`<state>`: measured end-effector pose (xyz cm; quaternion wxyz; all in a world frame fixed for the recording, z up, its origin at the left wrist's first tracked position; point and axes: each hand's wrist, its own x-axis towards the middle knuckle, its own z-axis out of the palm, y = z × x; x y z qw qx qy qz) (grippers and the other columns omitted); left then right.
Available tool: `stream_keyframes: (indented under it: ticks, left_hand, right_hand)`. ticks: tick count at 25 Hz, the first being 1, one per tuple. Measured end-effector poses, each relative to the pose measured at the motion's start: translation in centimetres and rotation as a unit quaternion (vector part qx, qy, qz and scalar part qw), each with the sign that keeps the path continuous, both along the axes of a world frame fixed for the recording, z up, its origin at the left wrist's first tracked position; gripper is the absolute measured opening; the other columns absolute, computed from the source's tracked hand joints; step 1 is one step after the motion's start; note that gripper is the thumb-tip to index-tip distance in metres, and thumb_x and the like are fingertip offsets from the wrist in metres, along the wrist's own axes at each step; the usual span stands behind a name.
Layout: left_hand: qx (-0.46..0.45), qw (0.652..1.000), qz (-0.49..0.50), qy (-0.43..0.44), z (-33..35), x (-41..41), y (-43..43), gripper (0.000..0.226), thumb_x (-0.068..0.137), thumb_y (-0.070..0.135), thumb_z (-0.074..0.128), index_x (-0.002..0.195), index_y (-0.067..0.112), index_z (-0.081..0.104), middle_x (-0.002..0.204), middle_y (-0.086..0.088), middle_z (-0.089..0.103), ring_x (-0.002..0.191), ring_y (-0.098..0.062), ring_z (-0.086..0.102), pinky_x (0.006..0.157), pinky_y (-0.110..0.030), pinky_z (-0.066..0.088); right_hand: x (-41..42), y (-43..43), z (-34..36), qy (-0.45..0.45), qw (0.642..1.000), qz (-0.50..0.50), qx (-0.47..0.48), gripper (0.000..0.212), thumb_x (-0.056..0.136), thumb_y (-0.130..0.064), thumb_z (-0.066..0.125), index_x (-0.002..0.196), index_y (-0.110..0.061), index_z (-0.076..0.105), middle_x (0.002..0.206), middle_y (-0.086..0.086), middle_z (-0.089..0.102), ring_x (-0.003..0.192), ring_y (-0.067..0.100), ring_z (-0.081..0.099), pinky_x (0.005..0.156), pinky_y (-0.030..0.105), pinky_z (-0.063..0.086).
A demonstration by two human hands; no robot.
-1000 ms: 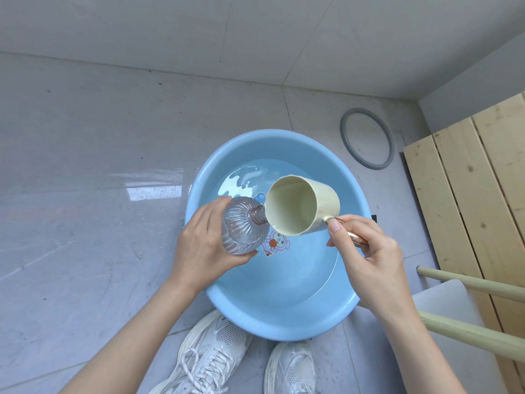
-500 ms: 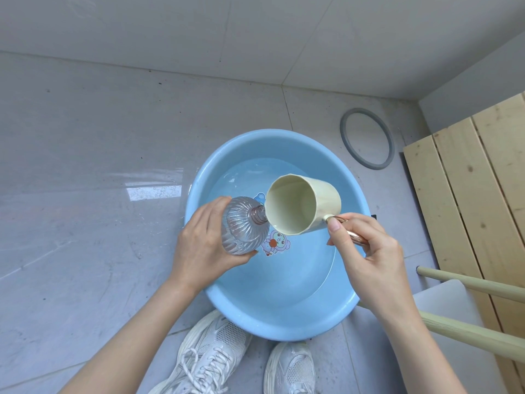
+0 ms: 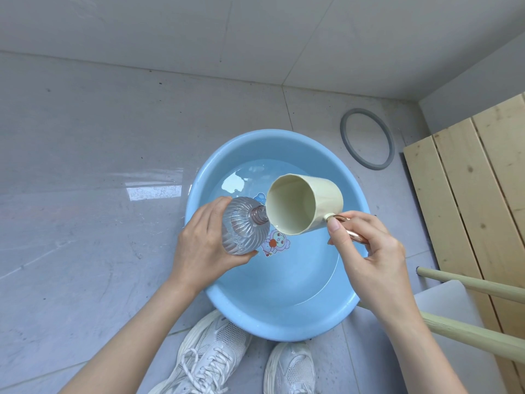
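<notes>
A light blue basin [image 3: 287, 322] with shallow water and a cartoon sticker on its bottom sits on the grey floor. My left hand [image 3: 199, 245] grips a clear ribbed plastic bottle [image 3: 244, 231], held upright over the basin's left side. My right hand [image 3: 369, 251] holds a cream cup [image 3: 304, 206] by its rose-gold handle. The cup is tipped on its side, its rim right at the bottle's open neck. The cup's inside looks empty.
A grey rubber ring [image 3: 366, 137] lies on the floor beyond the basin. Pale wooden slats [image 3: 468, 180] stand at the right. Two wooden legs [image 3: 468, 331] and a white seat are at lower right. My white sneakers [image 3: 210, 362] are just below the basin.
The cup has tilted a little more and shifted slightly right. The water's surface in the basin ripples differently. Both hands keep their grips.
</notes>
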<state>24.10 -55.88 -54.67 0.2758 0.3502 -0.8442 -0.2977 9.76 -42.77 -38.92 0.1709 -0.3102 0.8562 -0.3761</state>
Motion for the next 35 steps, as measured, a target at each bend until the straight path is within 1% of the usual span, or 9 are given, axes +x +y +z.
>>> stream_keyframes:
  ticks: [3,11,16,20,22,25,28,31,35]
  left_hand:
    - [0.0,1.0,0.0,0.0,0.02,-0.01,-0.02,0.096,0.047,0.046,0.09,0.123,0.001,0.054,0.121,-0.009,0.062,0.109,-0.021,0.053,0.095,-0.025,0.038]
    - [0.0,1.0,-0.001,0.003,0.03,-0.03,-0.02,0.096,0.048,0.047,0.089,0.123,0.001,0.053,0.121,-0.008,0.062,0.108,-0.022,0.055,0.095,-0.025,0.039]
    - [0.002,1.0,-0.003,0.001,0.03,0.0,-0.02,0.097,0.046,0.046,0.09,0.124,0.002,0.053,0.121,-0.008,0.062,0.109,-0.021,0.054,0.095,-0.025,0.038]
    - [-0.004,1.0,-0.004,0.002,-0.05,0.0,-0.02,0.097,0.047,0.047,0.09,0.124,0.001,0.052,0.122,-0.009,0.062,0.11,-0.022,0.054,0.095,-0.026,0.038]
    - [-0.007,1.0,-0.004,0.002,-0.1,0.01,-0.02,0.098,0.047,0.047,0.09,0.124,0.001,0.052,0.122,-0.01,0.062,0.111,-0.022,0.053,0.096,-0.026,0.038]
    - [-0.005,1.0,-0.004,0.003,-0.12,0.0,-0.01,0.098,0.047,0.047,0.09,0.124,0.0,0.052,0.122,-0.01,0.062,0.11,-0.022,0.054,0.096,-0.026,0.038]
    - [-0.002,1.0,-0.006,-0.002,-0.12,0.03,-0.02,0.098,0.047,0.048,0.09,0.124,0.001,0.053,0.122,-0.009,0.062,0.11,-0.024,0.055,0.095,-0.027,0.039]
    - [-0.003,1.0,-0.012,-0.006,-0.04,0.05,-0.04,0.098,0.048,0.049,0.09,0.124,0.001,0.053,0.123,-0.008,0.061,0.11,-0.023,0.056,0.096,-0.027,0.039]
    - [-0.005,1.0,-0.012,-0.011,-0.09,0.03,-0.05,0.099,0.047,0.049,0.09,0.124,0.001,0.052,0.123,-0.009,0.062,0.11,-0.023,0.055,0.095,-0.028,0.039]
  right_hand:
    - [-0.05,-0.06,0.07,0.003,1.0,0.003,-0.001,0.013,0.082,-0.038,0.061,0.077,-0.03,0.07,0.098,-0.002,0.064,0.081,0.012,0.066,0.08,0.014,0.046]
    - [-0.1,-0.09,0.2,0.017,1.0,0.006,0.003,0.015,0.083,-0.038,0.061,0.076,-0.028,0.07,0.097,-0.003,0.064,0.084,0.01,0.065,0.079,0.008,0.042]
    - [-0.13,-0.04,0.16,0.031,0.999,0.011,0.004,0.02,0.083,-0.044,0.06,0.078,-0.027,0.07,0.098,-0.003,0.064,0.083,0.009,0.065,0.078,0.007,0.042]
    - [-0.19,0.0,0.16,0.041,0.999,0.012,0.008,0.017,0.086,-0.038,0.064,0.078,-0.025,0.071,0.099,0.0,0.063,0.082,0.008,0.064,0.078,0.005,0.042]
    - [-0.15,-0.01,0.13,0.048,0.999,0.016,0.01,0.015,0.087,-0.037,0.065,0.077,-0.027,0.07,0.098,0.0,0.063,0.082,0.007,0.064,0.078,0.004,0.041]
    - [-0.13,-0.01,-0.06,0.065,0.998,0.022,0.011,0.012,0.085,-0.036,0.061,0.076,-0.032,0.067,0.098,-0.002,0.062,0.084,0.006,0.064,0.078,0.004,0.041]
    - [-0.11,-0.1,-0.14,0.079,0.996,0.027,0.012,0.013,0.085,-0.035,0.061,0.075,-0.029,0.068,0.097,-0.002,0.062,0.087,0.005,0.062,0.079,0.003,0.042]
    - [-0.04,-0.48,-0.12,0.067,0.997,0.036,0.009,0.015,0.085,-0.035,0.061,0.074,-0.028,0.068,0.097,-0.002,0.063,0.086,0.001,0.063,0.078,0.004,0.042]
    - [0.21,-0.91,-0.03,0.038,0.999,0.033,0.006,0.024,0.086,-0.039,0.064,0.074,-0.019,0.07,0.097,-0.001,0.064,0.086,-0.001,0.062,0.078,0.006,0.043]
